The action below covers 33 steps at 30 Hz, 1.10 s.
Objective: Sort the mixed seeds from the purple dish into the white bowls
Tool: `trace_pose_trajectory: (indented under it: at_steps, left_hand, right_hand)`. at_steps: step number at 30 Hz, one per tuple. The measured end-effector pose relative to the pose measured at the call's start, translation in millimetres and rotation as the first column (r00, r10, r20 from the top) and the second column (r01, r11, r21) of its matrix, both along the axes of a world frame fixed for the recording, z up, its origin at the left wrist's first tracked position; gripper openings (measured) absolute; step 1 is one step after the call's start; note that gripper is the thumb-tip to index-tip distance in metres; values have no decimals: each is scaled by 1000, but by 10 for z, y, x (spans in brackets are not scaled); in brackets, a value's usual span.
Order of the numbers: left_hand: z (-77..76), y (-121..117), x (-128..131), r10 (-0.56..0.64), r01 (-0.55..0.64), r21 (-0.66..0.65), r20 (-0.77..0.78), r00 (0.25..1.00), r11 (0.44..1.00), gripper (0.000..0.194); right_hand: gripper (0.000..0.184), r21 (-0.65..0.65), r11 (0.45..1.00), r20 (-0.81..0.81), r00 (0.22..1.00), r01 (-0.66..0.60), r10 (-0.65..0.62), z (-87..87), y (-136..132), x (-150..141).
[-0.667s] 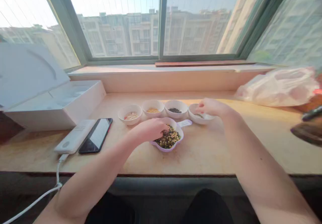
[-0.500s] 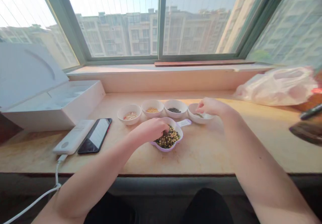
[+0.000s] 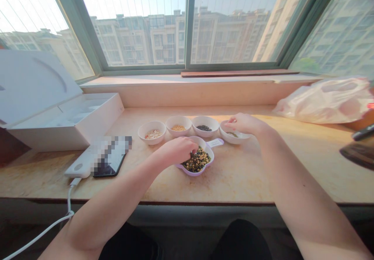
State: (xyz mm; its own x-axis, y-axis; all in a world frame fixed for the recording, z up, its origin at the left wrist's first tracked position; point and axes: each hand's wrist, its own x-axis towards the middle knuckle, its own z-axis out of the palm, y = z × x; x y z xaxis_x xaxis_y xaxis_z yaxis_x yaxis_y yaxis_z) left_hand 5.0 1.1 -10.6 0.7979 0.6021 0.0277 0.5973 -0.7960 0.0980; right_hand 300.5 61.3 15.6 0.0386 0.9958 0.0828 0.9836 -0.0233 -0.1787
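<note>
My left hand [image 3: 183, 150] reaches into a purple-rimmed white bowl [image 3: 209, 150] with a handle. Its fingers are bent together at the mixed beans [image 3: 198, 161], and their tips are partly hidden. Over the rightmost small white bowl [image 3: 239, 139] is my right hand [image 3: 242, 122], fingers pinched at the rim; what they hold, if anything, is too small to name. Some greenish beans [image 3: 233, 134] lie in that bowl. To its left, in a row, stand a bowl of black beans [image 3: 203, 128], one of yellow grains [image 3: 178, 128] and one of pale flat pieces [image 3: 153, 134].
On the left are an open white box [image 3: 101, 118], a white power bank [image 3: 80, 166] with a cable [image 3: 69, 197], and a phone [image 3: 112, 162]. A plastic bag [image 3: 324, 101] lies at the back right, a dark object [image 3: 358, 153] at the right edge. Behind the table is a window [image 3: 233, 34].
My right hand has lifted slightly out of the rightmost bowl, so more greenish beans show. The left hand stays at the mixed beans. The whole view has shifted slightly.
</note>
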Motion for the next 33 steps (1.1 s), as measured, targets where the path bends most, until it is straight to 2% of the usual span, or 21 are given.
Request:
trace_pose_trajectory:
  at_steps: [3,5,14,18,21,23,24,26,27,28,30,33]
  left_hand:
    - [22,-19,1,22,-22,-8,-12,1000,1000,29]
    - [36,-27,0,33,-33,-6,-12,999,999,29]
    - [108,-35,-49,50,-50,38,10,999,998,30]
    - [132,1,-106,50,-44,-38,179,983,998,26]
    - [117,72,-156,89,-58,-93,376,922,994,20]
    - [104,116,-181,103,-58,-107,499,860,993,16]
    - [100,131,-188,101,-51,-105,553,827,993,15]
    - [97,143,-190,86,-41,-84,644,760,996,16]
    - [97,142,-186,77,-43,-67,679,730,997,16]
    - [98,137,-180,69,-49,-48,705,705,998,16]
    - [97,122,-166,59,-72,-14,734,677,997,11]
    - [85,108,-150,75,-128,13,749,658,992,6]
  right_hand:
    - [31,-103,994,23,999,43,-41,41,-2,-19]
    - [35,-122,992,29,999,42,-39,61,5,-21]
    - [39,-78,996,38,998,43,-40,45,-1,-19]
    - [37,-13,998,-3,998,58,-58,74,-29,-67]
    - [30,84,995,-154,986,-51,63,102,-80,-194]
    - [31,126,979,-321,927,-161,194,105,-141,-333]
    - [34,123,966,-418,871,-228,259,99,-179,-414]
    - [44,93,917,-602,712,-387,362,73,-263,-586]
    - [47,65,876,-683,619,-478,388,56,-305,-671]
    - [49,41,828,-749,532,-559,396,38,-343,-751]
    - [51,21,763,-830,415,-646,373,3,-404,-888]
    - [49,37,760,-903,304,-649,303,-34,-449,-1019]
